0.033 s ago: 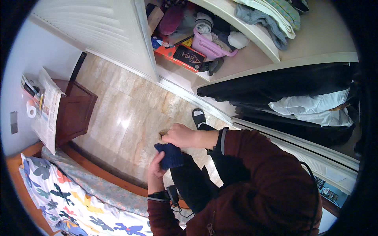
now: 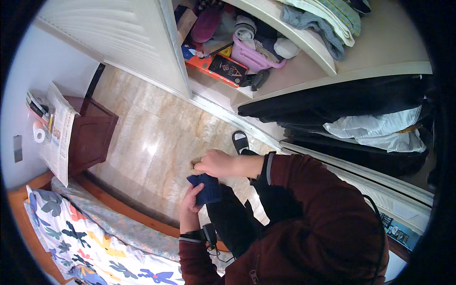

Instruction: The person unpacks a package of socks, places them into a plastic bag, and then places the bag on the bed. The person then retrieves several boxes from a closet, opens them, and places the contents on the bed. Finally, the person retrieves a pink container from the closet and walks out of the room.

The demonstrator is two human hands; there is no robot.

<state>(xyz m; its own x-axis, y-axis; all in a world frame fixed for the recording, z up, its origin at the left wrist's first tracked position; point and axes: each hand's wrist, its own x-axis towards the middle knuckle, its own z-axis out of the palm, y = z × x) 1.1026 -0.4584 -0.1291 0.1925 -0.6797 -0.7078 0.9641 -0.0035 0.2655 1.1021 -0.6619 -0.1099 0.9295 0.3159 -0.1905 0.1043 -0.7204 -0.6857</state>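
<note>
My left hand (image 2: 192,200) is closed round a small dark blue knitted item (image 2: 207,189), the thumb lying over its near left side. The item hangs above my dark trousers; its exact kind does not show. Just beyond it, my right hand (image 2: 214,163) is closed with curled fingers on a fluffy beige edge (image 2: 195,165). Whether this beige part is joined to the blue knit is hidden by the hand.
A black slipper (image 2: 241,141) is on my foot on the tiled floor (image 2: 142,137). An open wardrobe holds a pink basket (image 2: 251,56), an orange box (image 2: 213,66) and dark hanging clothes (image 2: 327,102). At left are a bed with a floral cover (image 2: 102,244) and a brown cabinet (image 2: 92,135).
My left hand and the blue knitted item have shifted very slightly right. Less of the beige fluff shows beside my right hand.
</note>
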